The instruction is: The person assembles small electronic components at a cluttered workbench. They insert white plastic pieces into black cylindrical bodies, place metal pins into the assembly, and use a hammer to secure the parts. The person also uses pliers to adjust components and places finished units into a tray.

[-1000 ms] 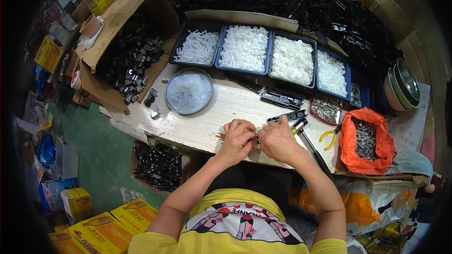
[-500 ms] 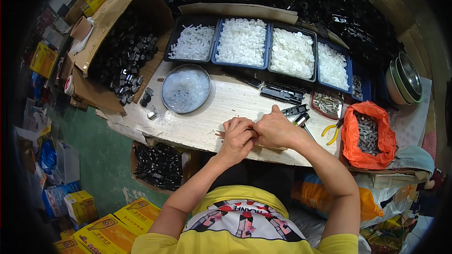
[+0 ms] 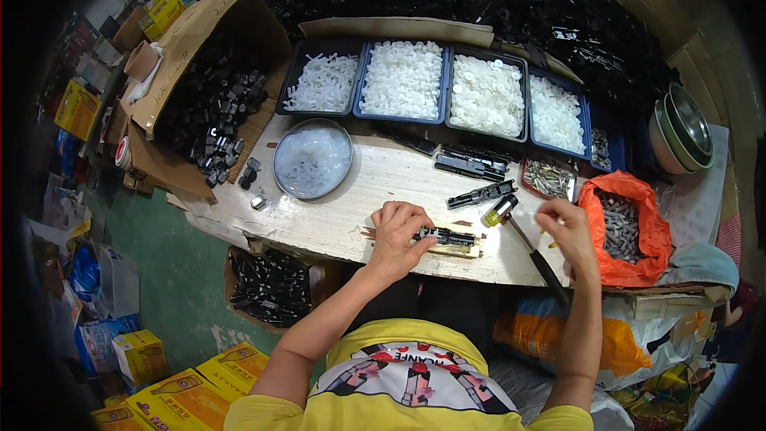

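My left hand bends over a slim black metal-and-plastic part, its fingers and thumb holding the part's left end. That part lies in a pale block-like holder near the table's front edge. My right hand is apart from it, to the right, over the yellow-handled pliers, which it mostly covers. Its fingers are loosely bent and apart, with nothing visible in them. Between the hands lies a hammer with a yellow-faced head and black grip. A similar black part rests just behind it.
Trays of white plastic pieces line the back. A red tray of metal pins and an orange bag of grey pieces stand at right. A round dish and a carton of black pieces are at left.
My right hand has drawn away from the left and moved right, uncovering the black part, its holder and the hammer's handle. My left hand stays at the part. The view has shifted slightly.
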The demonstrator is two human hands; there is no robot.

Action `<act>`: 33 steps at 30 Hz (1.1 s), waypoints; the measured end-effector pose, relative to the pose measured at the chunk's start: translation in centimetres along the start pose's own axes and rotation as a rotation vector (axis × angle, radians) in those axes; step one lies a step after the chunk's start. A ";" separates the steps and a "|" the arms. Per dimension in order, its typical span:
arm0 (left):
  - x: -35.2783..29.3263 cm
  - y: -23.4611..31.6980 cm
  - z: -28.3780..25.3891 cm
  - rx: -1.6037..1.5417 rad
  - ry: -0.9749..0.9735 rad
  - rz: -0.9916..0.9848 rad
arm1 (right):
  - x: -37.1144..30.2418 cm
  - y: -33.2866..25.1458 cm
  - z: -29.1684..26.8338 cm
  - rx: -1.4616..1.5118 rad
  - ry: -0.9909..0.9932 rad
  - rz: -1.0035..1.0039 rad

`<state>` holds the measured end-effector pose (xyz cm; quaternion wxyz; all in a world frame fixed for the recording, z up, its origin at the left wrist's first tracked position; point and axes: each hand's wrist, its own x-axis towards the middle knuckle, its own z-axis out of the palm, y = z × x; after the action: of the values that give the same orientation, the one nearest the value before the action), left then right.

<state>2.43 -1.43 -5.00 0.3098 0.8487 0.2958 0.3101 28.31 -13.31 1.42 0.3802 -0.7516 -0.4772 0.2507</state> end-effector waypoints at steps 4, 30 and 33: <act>0.3 0.6 0.1 0.046 -0.036 -0.032 | -1.9 5.2 -4.9 -0.481 0.430 0.029; 20.0 -16.7 -12.1 0.658 0.354 -0.591 | -3.2 12.1 -9.5 -0.542 0.745 0.011; 20.7 -17.4 -11.3 0.668 0.390 -0.568 | -3.8 12.0 -9.3 -0.422 0.759 0.093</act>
<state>2.08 27.84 -3.27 0.0313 0.7134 0.6521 0.2547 39.94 -22.88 -2.75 0.3551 -0.8724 -0.3099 -0.1295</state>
